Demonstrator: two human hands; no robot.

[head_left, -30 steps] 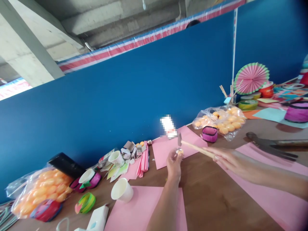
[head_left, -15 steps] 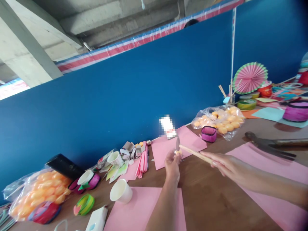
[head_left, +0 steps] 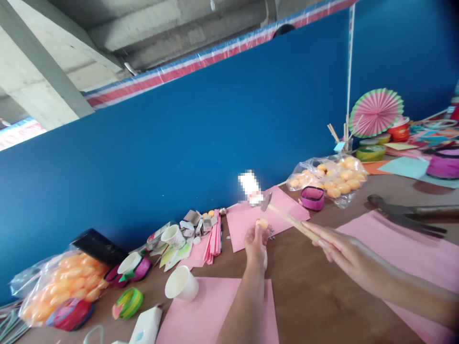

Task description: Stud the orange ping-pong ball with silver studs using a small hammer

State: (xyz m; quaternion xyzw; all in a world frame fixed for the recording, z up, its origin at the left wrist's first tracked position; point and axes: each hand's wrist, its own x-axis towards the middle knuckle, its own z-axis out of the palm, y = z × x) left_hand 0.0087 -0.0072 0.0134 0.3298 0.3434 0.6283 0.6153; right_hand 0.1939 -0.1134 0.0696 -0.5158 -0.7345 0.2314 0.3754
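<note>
Near the middle of the table my left hand (head_left: 256,243) is closed around a small orange ball (head_left: 262,223), whose top shows above the fingers. My right hand (head_left: 337,246) grips the wooden handle of a small hammer (head_left: 292,221). Its metal head is raised just above the ball, apart from it. A few tiny shiny bits lie beside the left fingers, too small to name. Behind the hands is a sheet of pink paper (head_left: 240,229). A larger claw hammer (head_left: 405,215) rests at the right, partly over another pink sheet (head_left: 373,234).
Bags of orange balls lie at the left (head_left: 68,282) and the back right (head_left: 340,179). A white paper cup (head_left: 181,284) stands on a front pink sheet (head_left: 211,315). Nearby are a green tape ring (head_left: 128,303), a purple band (head_left: 312,198) and a pink paper fan (head_left: 376,113). A blue partition (head_left: 179,143) closes off the back.
The small hammer's head has lifted away from the ball, leaving more of the ball visible. Both hands keep their holds. The view has shifted slightly.
</note>
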